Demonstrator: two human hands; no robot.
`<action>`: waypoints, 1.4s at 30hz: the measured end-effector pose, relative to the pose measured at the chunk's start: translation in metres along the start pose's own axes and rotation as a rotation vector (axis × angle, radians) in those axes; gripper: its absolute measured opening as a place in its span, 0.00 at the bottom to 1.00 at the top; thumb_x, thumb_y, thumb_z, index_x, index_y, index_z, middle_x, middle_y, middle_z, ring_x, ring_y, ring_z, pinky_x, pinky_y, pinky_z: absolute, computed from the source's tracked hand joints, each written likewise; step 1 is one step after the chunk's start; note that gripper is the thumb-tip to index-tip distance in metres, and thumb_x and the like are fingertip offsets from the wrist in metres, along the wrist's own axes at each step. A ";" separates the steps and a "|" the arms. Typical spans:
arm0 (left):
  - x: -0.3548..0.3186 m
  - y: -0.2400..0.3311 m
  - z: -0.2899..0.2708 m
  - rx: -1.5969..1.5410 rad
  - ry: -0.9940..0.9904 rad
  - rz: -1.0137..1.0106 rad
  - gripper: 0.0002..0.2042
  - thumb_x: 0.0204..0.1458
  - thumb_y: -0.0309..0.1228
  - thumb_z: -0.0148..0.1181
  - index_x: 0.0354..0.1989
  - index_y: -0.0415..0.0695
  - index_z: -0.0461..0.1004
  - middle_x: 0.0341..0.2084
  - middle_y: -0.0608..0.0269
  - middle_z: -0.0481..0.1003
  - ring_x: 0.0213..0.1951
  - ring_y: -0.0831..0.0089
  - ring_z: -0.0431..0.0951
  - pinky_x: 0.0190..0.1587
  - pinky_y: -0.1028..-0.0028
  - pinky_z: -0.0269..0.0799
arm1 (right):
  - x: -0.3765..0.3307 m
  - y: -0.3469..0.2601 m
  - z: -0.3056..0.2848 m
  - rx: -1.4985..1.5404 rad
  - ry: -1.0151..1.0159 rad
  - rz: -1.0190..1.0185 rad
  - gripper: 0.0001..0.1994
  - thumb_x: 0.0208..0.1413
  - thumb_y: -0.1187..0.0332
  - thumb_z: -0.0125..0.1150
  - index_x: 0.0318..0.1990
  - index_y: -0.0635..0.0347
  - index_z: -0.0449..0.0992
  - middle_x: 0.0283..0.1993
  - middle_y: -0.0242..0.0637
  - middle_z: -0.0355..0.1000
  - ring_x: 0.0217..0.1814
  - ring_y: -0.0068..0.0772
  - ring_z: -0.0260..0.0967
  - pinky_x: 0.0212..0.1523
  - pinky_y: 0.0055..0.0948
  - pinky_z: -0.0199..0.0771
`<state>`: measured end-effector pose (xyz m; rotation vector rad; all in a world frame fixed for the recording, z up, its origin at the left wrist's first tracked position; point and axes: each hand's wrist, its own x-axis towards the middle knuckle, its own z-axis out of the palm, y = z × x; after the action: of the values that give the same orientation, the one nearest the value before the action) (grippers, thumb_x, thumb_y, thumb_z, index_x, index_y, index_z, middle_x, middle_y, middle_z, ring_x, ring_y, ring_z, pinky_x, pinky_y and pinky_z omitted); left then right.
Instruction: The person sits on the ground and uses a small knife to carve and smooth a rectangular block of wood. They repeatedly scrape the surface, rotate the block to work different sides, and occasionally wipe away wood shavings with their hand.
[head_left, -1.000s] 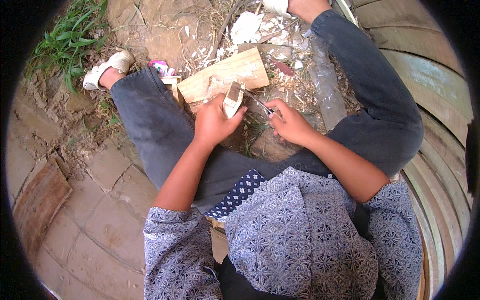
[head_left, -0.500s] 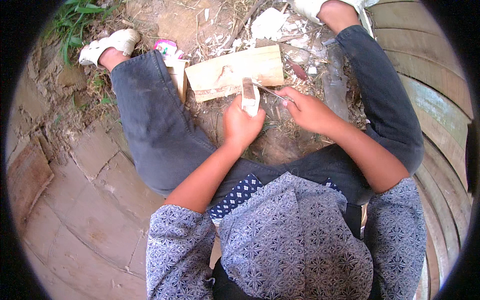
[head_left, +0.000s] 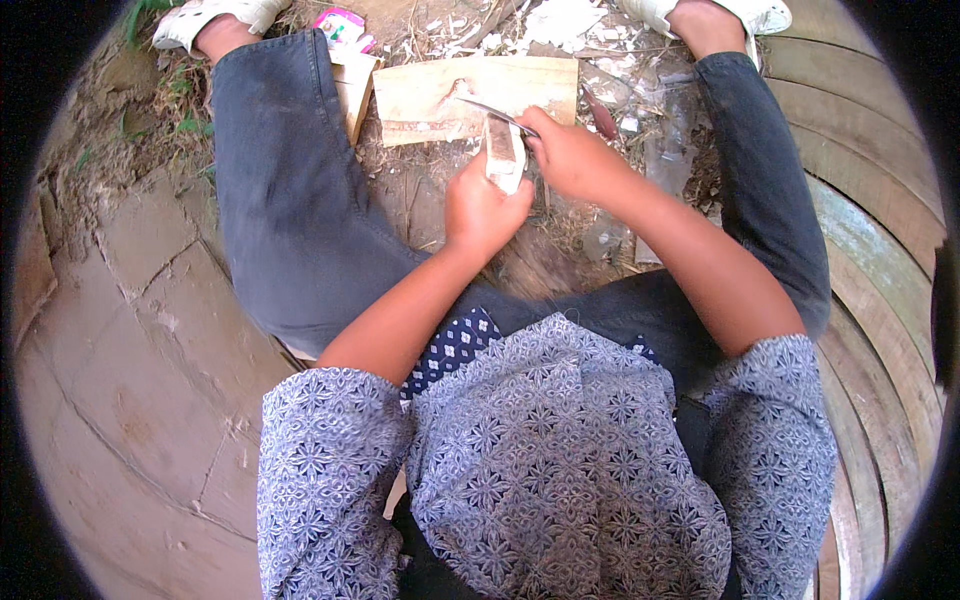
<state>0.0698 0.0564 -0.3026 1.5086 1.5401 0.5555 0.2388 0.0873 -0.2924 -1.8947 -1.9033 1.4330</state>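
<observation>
Between my knees, my left hand (head_left: 484,208) is wrapped round a small pale wooden block (head_left: 505,158) with a brown upper face, holding it with its far end pointing away from me. My right hand (head_left: 570,155) grips a slim knife (head_left: 490,109), its handle mostly hidden in the fingers. The blade points to the far left and crosses over the block's far end; whether it touches the wood I cannot tell. Just beyond the hands a broad light wooden board (head_left: 420,98) lies on the ground.
Left of the board is a pale wooden piece (head_left: 354,88), with a pink-and-white packet (head_left: 343,27) behind it. White shavings (head_left: 562,22) litter the earth beyond. A reddish-brown object (head_left: 599,113) lies right of the board. Wooden planks (head_left: 870,105) border the right side.
My right hand has moved left and away from me, bringing the knife across the block's far end with its tip over the board. My left hand still holds the block. The view has shifted.
</observation>
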 end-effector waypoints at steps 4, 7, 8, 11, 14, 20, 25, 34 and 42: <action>-0.001 0.008 0.006 0.014 0.009 -0.046 0.11 0.42 0.31 0.64 0.34 0.40 0.78 0.28 0.46 0.80 0.35 0.48 0.82 0.38 0.59 0.77 | 0.017 0.019 -0.006 -0.054 0.026 -0.128 0.14 0.66 0.67 0.50 0.58 0.52 0.68 0.46 0.56 0.76 0.47 0.56 0.76 0.50 0.48 0.72; -0.003 0.008 0.004 -0.028 0.055 -0.021 0.08 0.43 0.31 0.65 0.30 0.40 0.77 0.23 0.50 0.79 0.28 0.57 0.82 0.35 0.63 0.76 | -0.011 0.036 -0.019 0.019 0.036 -0.085 0.16 0.67 0.65 0.51 0.60 0.52 0.69 0.53 0.54 0.74 0.52 0.51 0.75 0.55 0.45 0.71; -0.005 0.005 0.002 -0.034 0.056 -0.023 0.08 0.43 0.31 0.65 0.30 0.40 0.77 0.23 0.50 0.79 0.28 0.57 0.82 0.34 0.63 0.76 | -0.024 0.034 -0.019 0.044 0.016 -0.061 0.15 0.67 0.65 0.51 0.59 0.52 0.69 0.52 0.54 0.74 0.52 0.52 0.75 0.54 0.45 0.71; -0.003 0.000 0.005 -0.077 0.056 -0.014 0.08 0.43 0.30 0.65 0.29 0.40 0.77 0.22 0.52 0.79 0.27 0.59 0.82 0.34 0.64 0.76 | -0.050 0.029 -0.024 0.051 -0.016 0.005 0.15 0.67 0.65 0.51 0.59 0.53 0.68 0.50 0.56 0.75 0.53 0.56 0.74 0.54 0.45 0.71; -0.004 -0.008 0.010 -0.105 0.059 -0.035 0.07 0.44 0.29 0.65 0.30 0.40 0.77 0.23 0.53 0.80 0.28 0.63 0.82 0.34 0.65 0.76 | -0.059 0.022 -0.023 -0.018 -0.007 -0.003 0.15 0.65 0.65 0.53 0.58 0.55 0.67 0.46 0.57 0.75 0.50 0.59 0.74 0.51 0.49 0.72; -0.004 -0.002 0.009 -0.049 0.048 0.004 0.09 0.44 0.29 0.65 0.31 0.39 0.77 0.24 0.53 0.80 0.29 0.64 0.83 0.34 0.65 0.77 | -0.038 0.020 -0.021 -0.161 -0.031 0.025 0.15 0.64 0.68 0.53 0.56 0.55 0.64 0.43 0.60 0.76 0.48 0.64 0.73 0.49 0.54 0.70; -0.002 -0.003 0.007 0.016 0.044 0.084 0.11 0.42 0.32 0.66 0.33 0.39 0.78 0.26 0.46 0.80 0.32 0.52 0.83 0.36 0.60 0.78 | -0.010 0.032 -0.003 -0.216 0.010 0.064 0.14 0.64 0.69 0.52 0.56 0.54 0.62 0.38 0.59 0.76 0.47 0.66 0.73 0.52 0.56 0.67; 0.001 0.002 0.002 0.001 0.044 0.019 0.12 0.43 0.33 0.66 0.32 0.39 0.78 0.26 0.47 0.81 0.31 0.56 0.84 0.35 0.61 0.77 | -0.026 0.053 -0.003 0.073 0.155 -0.037 0.14 0.66 0.62 0.54 0.54 0.58 0.71 0.47 0.52 0.76 0.53 0.53 0.73 0.56 0.44 0.69; 0.003 -0.006 0.005 -0.087 0.055 -0.061 0.11 0.43 0.33 0.66 0.33 0.38 0.78 0.26 0.47 0.81 0.32 0.54 0.83 0.36 0.60 0.77 | -0.047 0.022 -0.023 -0.069 0.061 -0.006 0.12 0.66 0.63 0.53 0.52 0.55 0.71 0.47 0.53 0.76 0.49 0.57 0.75 0.49 0.46 0.73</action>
<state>0.0712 0.0574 -0.3108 1.3864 1.5784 0.6246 0.2801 0.0562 -0.2699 -1.9369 -1.9533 1.3088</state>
